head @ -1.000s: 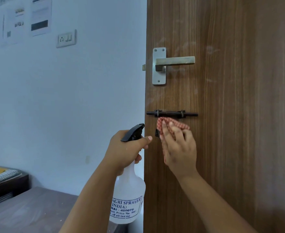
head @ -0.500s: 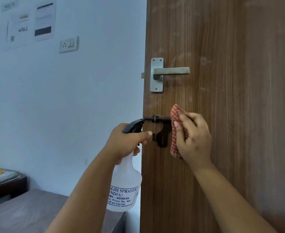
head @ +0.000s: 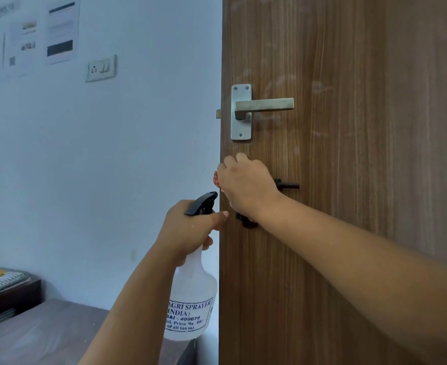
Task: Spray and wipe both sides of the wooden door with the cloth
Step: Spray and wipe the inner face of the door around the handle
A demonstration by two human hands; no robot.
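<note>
Head view: right hand (head: 246, 185) presses on the wooden door (head: 349, 233) at its left edge, just below the lever handle (head: 263, 105), covering most of the black bolt (head: 287, 185). Right grip curls on the red cloth (head: 215, 179), only a sliver visible. Left hand (head: 188, 227) grip clenches the spray bottle (head: 190, 299) neck, beside the door edge.
</note>
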